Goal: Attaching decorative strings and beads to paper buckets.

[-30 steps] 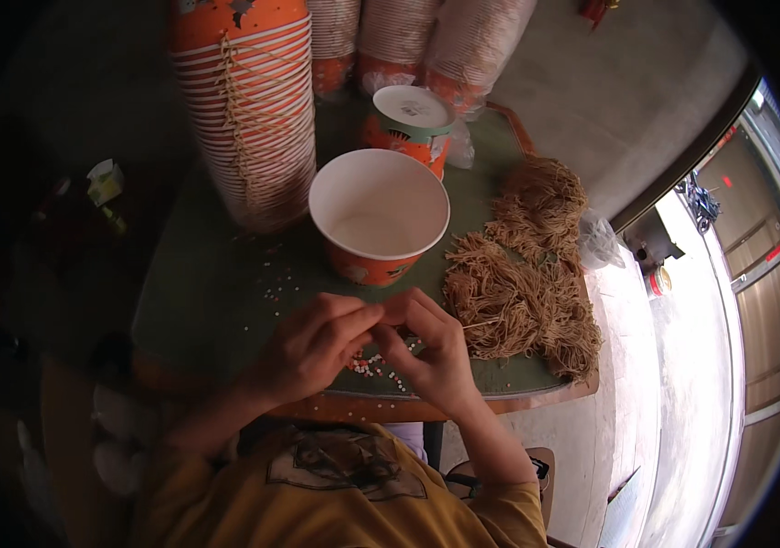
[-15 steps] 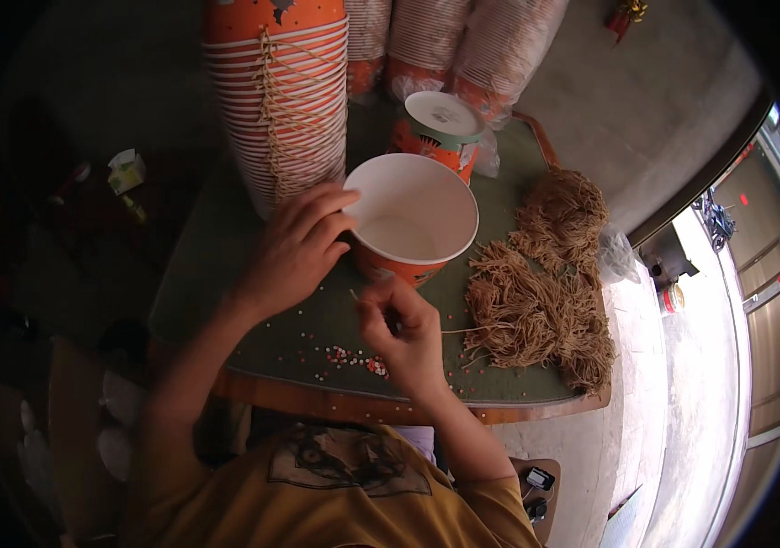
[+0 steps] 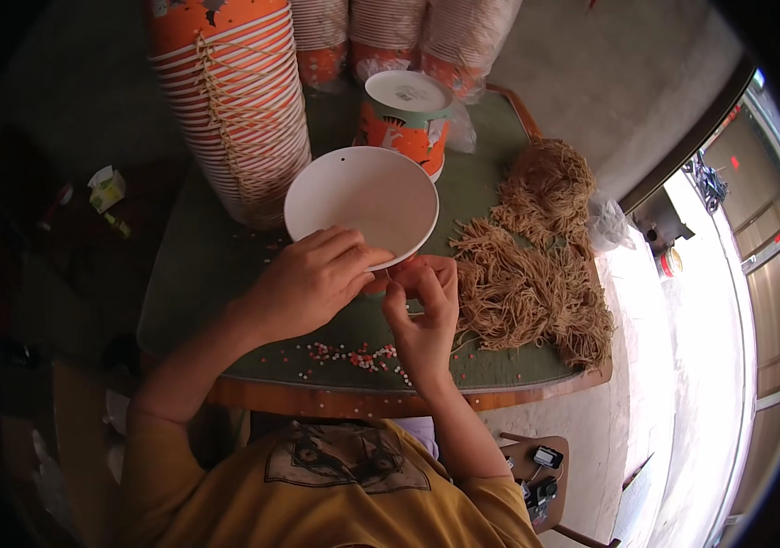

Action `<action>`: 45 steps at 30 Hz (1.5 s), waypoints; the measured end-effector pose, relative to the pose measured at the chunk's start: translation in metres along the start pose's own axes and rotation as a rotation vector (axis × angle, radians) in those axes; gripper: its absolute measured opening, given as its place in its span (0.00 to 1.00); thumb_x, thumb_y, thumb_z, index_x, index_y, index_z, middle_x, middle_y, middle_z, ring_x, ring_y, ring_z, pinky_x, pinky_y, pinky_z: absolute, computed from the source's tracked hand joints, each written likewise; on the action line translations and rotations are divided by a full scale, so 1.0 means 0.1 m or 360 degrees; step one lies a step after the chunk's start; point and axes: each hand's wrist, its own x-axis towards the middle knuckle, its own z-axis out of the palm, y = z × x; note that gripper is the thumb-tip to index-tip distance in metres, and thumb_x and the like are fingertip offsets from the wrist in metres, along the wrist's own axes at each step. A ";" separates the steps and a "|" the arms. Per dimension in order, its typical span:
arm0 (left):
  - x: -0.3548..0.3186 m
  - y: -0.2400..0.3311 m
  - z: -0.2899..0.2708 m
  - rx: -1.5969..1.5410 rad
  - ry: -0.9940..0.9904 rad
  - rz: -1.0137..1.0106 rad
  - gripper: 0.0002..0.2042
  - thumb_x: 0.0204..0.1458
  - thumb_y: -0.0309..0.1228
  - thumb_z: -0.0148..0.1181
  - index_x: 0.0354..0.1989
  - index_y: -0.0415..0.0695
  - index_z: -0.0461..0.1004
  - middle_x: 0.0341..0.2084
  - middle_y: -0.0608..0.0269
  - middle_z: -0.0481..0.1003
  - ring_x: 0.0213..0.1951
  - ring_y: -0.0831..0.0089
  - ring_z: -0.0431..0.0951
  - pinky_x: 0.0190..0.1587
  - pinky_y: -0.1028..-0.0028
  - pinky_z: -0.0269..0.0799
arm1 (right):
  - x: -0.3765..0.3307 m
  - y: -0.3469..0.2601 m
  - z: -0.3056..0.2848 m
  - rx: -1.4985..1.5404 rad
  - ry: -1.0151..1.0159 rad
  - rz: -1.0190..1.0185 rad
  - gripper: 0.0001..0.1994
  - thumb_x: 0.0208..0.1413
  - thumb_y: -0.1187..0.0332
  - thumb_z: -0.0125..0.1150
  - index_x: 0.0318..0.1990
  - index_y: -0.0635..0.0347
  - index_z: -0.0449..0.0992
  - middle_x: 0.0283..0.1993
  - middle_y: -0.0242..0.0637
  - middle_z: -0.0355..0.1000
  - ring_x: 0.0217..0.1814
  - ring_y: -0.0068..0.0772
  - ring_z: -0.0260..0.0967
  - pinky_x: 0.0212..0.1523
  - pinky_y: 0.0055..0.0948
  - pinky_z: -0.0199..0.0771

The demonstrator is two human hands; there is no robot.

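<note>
A paper bucket [image 3: 353,196], white inside and orange outside, stands tilted in front of me with its mouth facing up. One small dark hole shows in its far wall, just under the rim. My left hand [image 3: 312,279] grips the near rim, fingers inside the mouth. Just right of it, my right hand [image 3: 422,297] pinches a thin tan string against the bucket's near outer wall; most of the string is hidden by the fingers. Tan strings lie in a tangled heap [image 3: 527,292] to the right of this hand.
A tall stack of orange buckets [image 3: 248,110] laced with string stands at left. Behind are an upturned orange bucket [image 3: 399,132] and plastic-wrapped stacks [image 3: 390,36]. Small red and white beads [image 3: 362,356] lie scattered near the green table's wooden edge [image 3: 317,399].
The bucket has turned and come nearer, bringing a hole into sight on its far wall. My left hand has shifted from its left rim to the near rim; my right hand has risen to the bucket.
</note>
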 end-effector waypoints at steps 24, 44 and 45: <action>0.36 -0.10 -0.09 -0.0633 -0.0582 -0.0423 0.10 0.59 0.29 0.50 0.47 0.41 0.71 0.34 0.56 0.76 0.35 0.67 0.77 0.38 0.69 0.71 | 0.04 0.09 -0.08 -0.0095 -0.0039 0.0095 0.02 0.52 0.79 0.58 0.32 0.67 0.72 0.41 0.36 0.64 0.39 0.25 0.66 0.36 0.22 0.74; 0.34 -0.09 -0.03 -0.0599 -0.0144 -0.0245 0.04 0.58 0.25 0.51 0.33 0.39 0.66 0.30 0.58 0.71 0.31 0.66 0.73 0.35 0.68 0.69 | 0.25 -0.03 -0.22 -0.0069 -0.0216 0.0278 0.06 0.58 0.71 0.60 0.40 0.64 0.74 0.27 0.30 0.70 0.22 0.13 0.56 0.24 0.18 0.60; 0.34 -0.06 -0.04 -0.0601 -0.0143 -0.0241 0.04 0.58 0.25 0.51 0.33 0.39 0.66 0.30 0.58 0.71 0.31 0.66 0.73 0.35 0.68 0.69 | 0.27 -0.03 -0.20 -0.0103 -0.0236 0.0216 0.07 0.58 0.70 0.61 0.39 0.64 0.75 0.26 0.27 0.69 0.22 0.11 0.56 0.23 0.18 0.59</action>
